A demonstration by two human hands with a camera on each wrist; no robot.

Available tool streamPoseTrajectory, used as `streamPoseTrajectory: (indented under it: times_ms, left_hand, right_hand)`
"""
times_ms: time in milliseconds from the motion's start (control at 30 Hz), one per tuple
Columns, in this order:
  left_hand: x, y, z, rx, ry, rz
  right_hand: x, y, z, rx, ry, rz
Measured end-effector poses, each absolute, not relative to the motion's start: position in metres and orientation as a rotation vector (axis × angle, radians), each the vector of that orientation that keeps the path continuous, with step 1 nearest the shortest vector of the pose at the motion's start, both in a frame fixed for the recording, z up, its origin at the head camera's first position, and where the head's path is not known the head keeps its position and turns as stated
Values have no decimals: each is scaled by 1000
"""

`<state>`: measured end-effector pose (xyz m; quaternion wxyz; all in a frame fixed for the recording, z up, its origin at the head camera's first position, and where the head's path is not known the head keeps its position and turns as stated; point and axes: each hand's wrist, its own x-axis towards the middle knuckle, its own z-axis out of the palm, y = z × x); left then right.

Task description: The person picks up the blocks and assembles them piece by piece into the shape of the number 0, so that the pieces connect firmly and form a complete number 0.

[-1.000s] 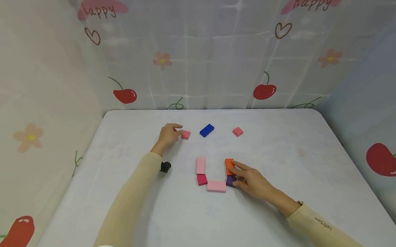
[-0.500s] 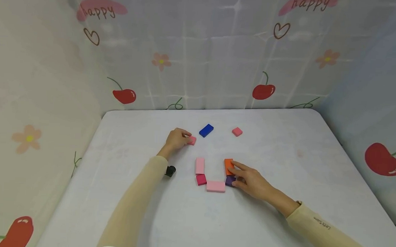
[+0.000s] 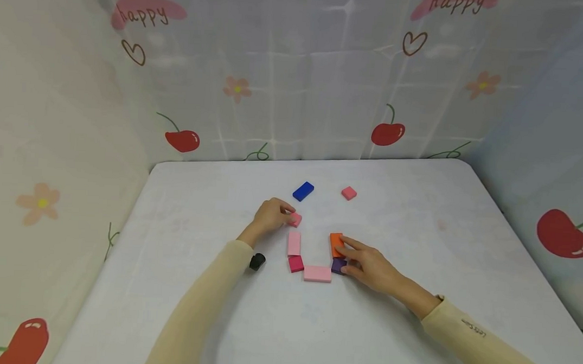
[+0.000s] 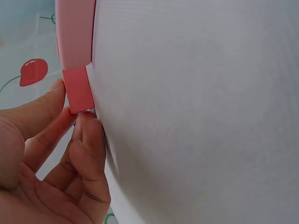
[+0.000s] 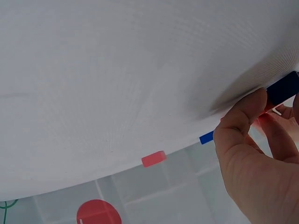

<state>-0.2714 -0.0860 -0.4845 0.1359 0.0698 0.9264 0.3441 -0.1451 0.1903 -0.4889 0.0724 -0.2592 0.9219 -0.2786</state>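
1. Coral block [image 3: 295,219]: pinched between thumb and fingertips of the left grip [image 3: 270,216], away from the palm, probably so its near side is unobstructed.
2. It lies just beyond the pale block [image 3: 294,243], roughly in line; whether they touch, I cannot tell.
3. The right grip [image 3: 370,266] looks relaxed, fingers resting on the orange block [image 3: 335,246], thumb at the purple block [image 3: 336,265], presumably steadying both.
4. Farther out on the counter [image 3: 393,208]: the blue block [image 3: 303,192] and second coral block [image 3: 349,193], well apart.
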Motion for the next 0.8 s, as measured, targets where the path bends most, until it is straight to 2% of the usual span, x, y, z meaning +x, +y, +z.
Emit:
streamPoseTrajectory:
  times_ms: [800]
  left_hand:
    - [-260, -83, -492, 223, 2658, 1048]
  right_hand:
    - [-145, 189, -488, -777, 2775, -841]
